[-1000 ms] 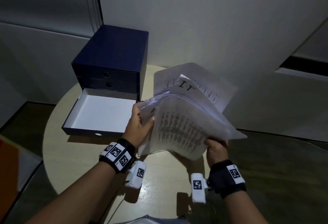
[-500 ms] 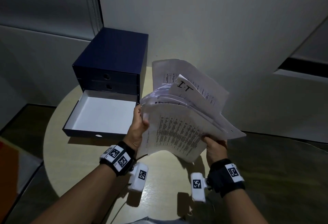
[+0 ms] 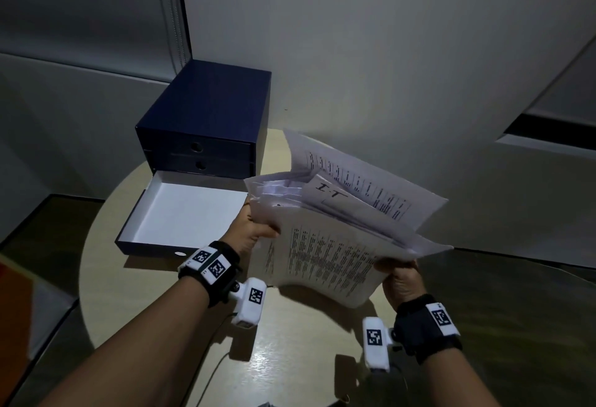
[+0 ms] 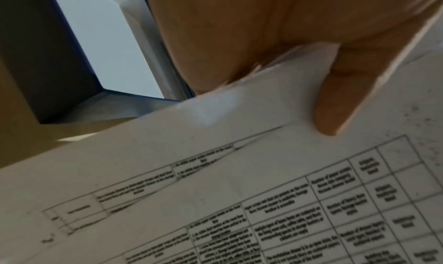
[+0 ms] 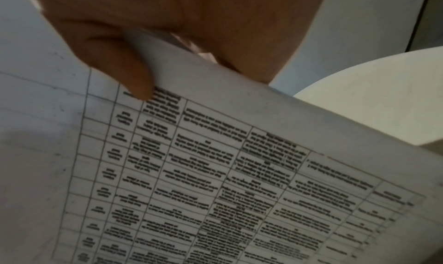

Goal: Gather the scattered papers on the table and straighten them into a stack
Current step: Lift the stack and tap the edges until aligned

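Since the earlier frames the papers (image 3: 342, 229) have tipped more upright and drawn closer together, their top edges now fanned toward the wall, and the left hand (image 3: 251, 232) has shifted a little up along their left edge; the bundle is held in the air above the table (image 3: 154, 303), touching nothing but the hands; the left hand grips the left edge with its thumb (image 4: 335, 105) pressed on the front sheet and its fingers behind, and the right hand (image 3: 400, 281) grips the lower right corner in the same way, thumb (image 5: 127, 69) on the print, fingers hidden behind the sheets; the front sheet carries a printed table with ruled cells, the text too blurred to read in either wrist view; a smaller sheet further back bears the handwritten letters "I·T", and the rearmost sheet shows a row of printed columns, also unreadable; the sheets are not yet squared, their edges staggered and several corners sticking out at the upper left; to the left, on the table, stands a dark blue box (image 3: 206, 123) of drawers with two round finger holes on its closed fronts, and its lowest drawer (image 3: 180, 216) is pulled out, white inside, just beside the left hand; both wrists wear black bands with square black-and-white coded markers.
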A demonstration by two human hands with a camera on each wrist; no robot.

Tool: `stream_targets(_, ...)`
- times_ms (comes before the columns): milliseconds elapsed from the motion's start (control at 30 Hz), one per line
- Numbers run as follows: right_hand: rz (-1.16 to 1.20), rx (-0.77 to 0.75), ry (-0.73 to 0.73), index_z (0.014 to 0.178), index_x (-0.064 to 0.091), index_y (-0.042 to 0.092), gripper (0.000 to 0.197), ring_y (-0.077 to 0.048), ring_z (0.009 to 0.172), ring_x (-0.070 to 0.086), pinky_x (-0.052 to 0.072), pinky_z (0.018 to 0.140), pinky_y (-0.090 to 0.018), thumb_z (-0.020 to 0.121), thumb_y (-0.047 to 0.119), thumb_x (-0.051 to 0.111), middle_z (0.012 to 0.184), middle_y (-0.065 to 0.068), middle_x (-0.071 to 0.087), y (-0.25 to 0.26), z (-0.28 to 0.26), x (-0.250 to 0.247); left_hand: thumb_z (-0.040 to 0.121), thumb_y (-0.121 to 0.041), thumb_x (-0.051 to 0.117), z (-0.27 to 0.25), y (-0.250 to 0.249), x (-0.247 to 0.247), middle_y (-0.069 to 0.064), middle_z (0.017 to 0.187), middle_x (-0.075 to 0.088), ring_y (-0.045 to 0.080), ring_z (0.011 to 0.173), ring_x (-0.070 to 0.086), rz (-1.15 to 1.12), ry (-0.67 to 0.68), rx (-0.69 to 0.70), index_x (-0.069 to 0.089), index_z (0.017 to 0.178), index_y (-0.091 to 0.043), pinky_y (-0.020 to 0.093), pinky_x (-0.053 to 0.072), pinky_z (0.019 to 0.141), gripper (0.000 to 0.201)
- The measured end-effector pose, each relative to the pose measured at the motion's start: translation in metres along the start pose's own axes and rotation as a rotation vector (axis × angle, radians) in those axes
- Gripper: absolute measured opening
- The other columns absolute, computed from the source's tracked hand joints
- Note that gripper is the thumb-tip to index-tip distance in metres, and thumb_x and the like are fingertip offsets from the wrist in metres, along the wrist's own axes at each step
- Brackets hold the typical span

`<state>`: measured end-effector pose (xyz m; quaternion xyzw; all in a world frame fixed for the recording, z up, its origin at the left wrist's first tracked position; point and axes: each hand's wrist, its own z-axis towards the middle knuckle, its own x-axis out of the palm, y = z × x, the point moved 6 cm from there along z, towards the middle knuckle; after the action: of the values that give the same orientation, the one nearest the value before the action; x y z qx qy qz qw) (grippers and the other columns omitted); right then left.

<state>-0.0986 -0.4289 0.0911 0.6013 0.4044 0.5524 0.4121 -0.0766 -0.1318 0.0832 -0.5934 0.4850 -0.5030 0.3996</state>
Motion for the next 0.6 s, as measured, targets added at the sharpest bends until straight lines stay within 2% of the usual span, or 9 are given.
stream_targets(67, 0.005, 0.03, 0.007, 0.079, 0.081, 0.026, 0.073, -0.015, 0.08, 0.073, 0.06, 0.072, -0.03, 0.069, -0.034, 0.041, 0.08, 0.002, 0.077, -0.003, 0.002, -0.001, 0.042, -0.008, 0.08, 0.001, -0.003, 0.005, 0.02, 0.1, 0.069, 0.045, 0.106, 0.062, -0.004, 0.045, 0.012, 0.056, 0.119, 0.002, 0.057, 0.051, 0.093, 0.081)
stream_targets(167, 0.001, 0.058, 0.033, 0.077, 0.081, 0.024, 0.057, -0.015, 0.078, 0.071, 0.059, 0.067, -0.028, 0.061, -0.024, 0.053, 0.076, 0.002, 0.075, -0.001, 0.002, 0.003, 0.048, -0.01, 0.08, -0.001, -0.008, 0.011, 0.024, 0.103, 0.068, 0.038, 0.098, 0.066, 0.007, 0.115, 0.026, 0.059, 0.12, 0.003, 0.049, 0.053, 0.089, 0.075)
stream_targets(267, -0.078, 0.004, -0.023, 0.08, 0.08, 0.029, 0.053, -0.018, 0.083, 0.069, 0.058, 0.073, -0.03, 0.071, -0.02, 0.061, 0.079, 0.003, 0.076, 0.003, 0.004, -0.003, 0.049, -0.013, 0.085, 0.0, -0.008, 0.006, 0.028, 0.109, 0.068, 0.036, 0.102, 0.067, -0.018, 0.087, 0.038, 0.057, 0.122, 0.008, 0.049, 0.053, 0.093, 0.08)
stream_targets(333, -0.085, -0.047, -0.044, 0.088, 0.078, 0.023, 0.042, -0.022, 0.088, 0.069, 0.058, 0.08, -0.036, 0.072, -0.013, 0.064, 0.085, -0.001, 0.076, 0.009, 0.003, -0.006, 0.054, -0.011, 0.085, 0.001, -0.008, 0.003, 0.022, 0.109, 0.071, 0.032, 0.101, 0.068, -0.041, 0.079, 0.05, 0.064, 0.116, 0.003, 0.044, 0.054, 0.09, 0.067)
stream_targets(367, -0.073, -0.057, -0.05, 0.093, 0.075, 0.019, 0.041, -0.022, 0.089, 0.069, 0.059, 0.079, -0.036, 0.075, -0.015, 0.062, 0.086, -0.003, 0.076, 0.01, 0.002, -0.007, 0.057, -0.01, 0.084, 0.001, -0.008, 0.002, 0.019, 0.107, 0.072, 0.03, 0.101, 0.068, -0.037, 0.079, 0.058, 0.067, 0.114, 0.0, 0.042, 0.054, 0.089, 0.06)
stream_targets(433, 0.0, -0.024, -0.069, 0.097, 0.066, 0.013, 0.04, -0.018, 0.082, 0.07, 0.06, 0.069, -0.03, 0.081, -0.021, 0.052, 0.08, -0.002, 0.074, 0.008, 0.0, -0.009, 0.061, -0.009, 0.082, 0.0, -0.008, 0.0, 0.016, 0.11, 0.072, 0.032, 0.105, 0.067, -0.02, 0.077, 0.082, 0.067, 0.116, -0.003, 0.044, 0.054, 0.091, 0.057)
stream_targets(500, 0.059, 0.011, -0.049, 0.093, 0.066, 0.01, 0.039, -0.016, 0.077, 0.069, 0.058, 0.063, -0.026, 0.077, -0.023, 0.05, 0.074, -0.002, 0.073, 0.003, -0.003, -0.009, 0.062, -0.01, 0.082, -0.002, -0.008, 0.0, 0.017, 0.115, 0.071, 0.034, 0.111, 0.065, -0.018, 0.08, 0.102, 0.064, 0.121, -0.002, 0.045, 0.053, 0.094, 0.062)
stream_targets(600, 0.099, 0.046, -0.006, 0.084, 0.075, 0.013, 0.043, -0.022, 0.081, 0.07, 0.06, 0.069, -0.031, 0.066, -0.021, 0.056, 0.076, -0.007, 0.073, -0.004, -0.004, -0.007, 0.06, -0.01, 0.082, -0.002, -0.006, 0.0, 0.021, 0.119, 0.068, 0.037, 0.114, 0.063, -0.023, 0.085, 0.113, 0.063, 0.122, 0.002, 0.047, 0.051, 0.097, 0.066)
